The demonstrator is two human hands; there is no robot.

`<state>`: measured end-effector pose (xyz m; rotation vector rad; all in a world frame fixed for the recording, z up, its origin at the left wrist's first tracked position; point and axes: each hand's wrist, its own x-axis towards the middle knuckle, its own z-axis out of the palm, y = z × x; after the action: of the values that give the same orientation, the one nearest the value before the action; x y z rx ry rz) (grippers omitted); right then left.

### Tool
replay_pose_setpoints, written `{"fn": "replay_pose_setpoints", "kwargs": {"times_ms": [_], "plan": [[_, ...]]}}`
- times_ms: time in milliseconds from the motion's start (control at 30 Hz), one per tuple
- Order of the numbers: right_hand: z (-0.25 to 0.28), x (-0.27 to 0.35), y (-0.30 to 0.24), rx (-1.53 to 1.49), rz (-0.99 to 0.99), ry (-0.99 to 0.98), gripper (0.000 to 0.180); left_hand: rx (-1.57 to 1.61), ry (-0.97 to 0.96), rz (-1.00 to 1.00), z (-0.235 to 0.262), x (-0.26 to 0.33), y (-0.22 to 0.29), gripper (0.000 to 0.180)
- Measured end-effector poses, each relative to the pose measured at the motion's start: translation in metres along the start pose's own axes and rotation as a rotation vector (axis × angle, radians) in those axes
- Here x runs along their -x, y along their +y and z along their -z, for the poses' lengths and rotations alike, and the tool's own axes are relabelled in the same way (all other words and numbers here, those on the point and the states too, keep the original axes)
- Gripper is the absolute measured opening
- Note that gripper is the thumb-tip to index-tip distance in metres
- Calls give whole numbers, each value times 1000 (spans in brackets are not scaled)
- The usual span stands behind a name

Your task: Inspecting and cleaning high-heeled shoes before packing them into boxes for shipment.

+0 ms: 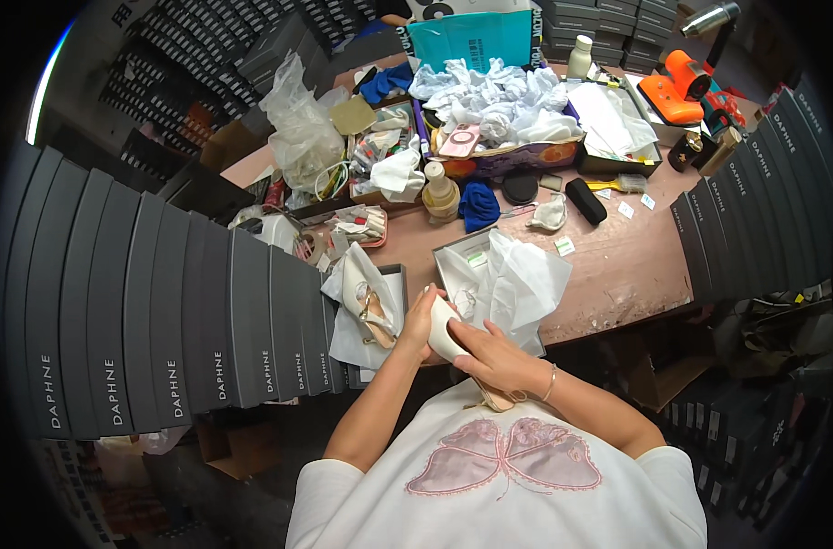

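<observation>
A white pointed shoe (pixel 443 331) is between my two hands, close to my chest, toe away from me. My left hand (pixel 419 322) is closed along its left side near the toe. From the right, my right hand (pixel 500 359) holds it, with fingers at the opening; those fingertips are partly hidden. The tan heel end shows below my right hand. A second white shoe (pixel 372 316) with a strap lies on white tissue in a grey box just left of my hands. Beyond them an open box holds crumpled white tissue paper (pixel 526 274).
Grey shoe boxes (pixel 174 311) stand in a long row at left, more boxes (pixel 755 197) at right. On the pink table (pixel 618 270) are a carton of crumpled white paper (pixel 499 105), a pump bottle (pixel 441 194), a brush (pixel 628 184), a blue cloth (pixel 478 206) and an orange device (pixel 674 91).
</observation>
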<state>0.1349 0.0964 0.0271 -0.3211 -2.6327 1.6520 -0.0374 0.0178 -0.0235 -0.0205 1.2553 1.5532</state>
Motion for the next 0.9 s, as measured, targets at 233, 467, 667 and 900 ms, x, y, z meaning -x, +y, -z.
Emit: {"fn": "replay_pose_setpoints", "kwargs": {"times_ms": [233,467,667,900], "plan": [[-10,14,-16,-50,-5,217,51,19,-49,41,-8,0,-10,35],[-21,-26,18,61,-72,-130,62,-42,-9,10,-12,0,-15,35],[-17,-33,9,102,49,-19,78,-87,-10,-7,-27,17,13,34],[-17,-29,-3,139,-80,-127,82,74,77,-173,-29,62,-30,49]]}}
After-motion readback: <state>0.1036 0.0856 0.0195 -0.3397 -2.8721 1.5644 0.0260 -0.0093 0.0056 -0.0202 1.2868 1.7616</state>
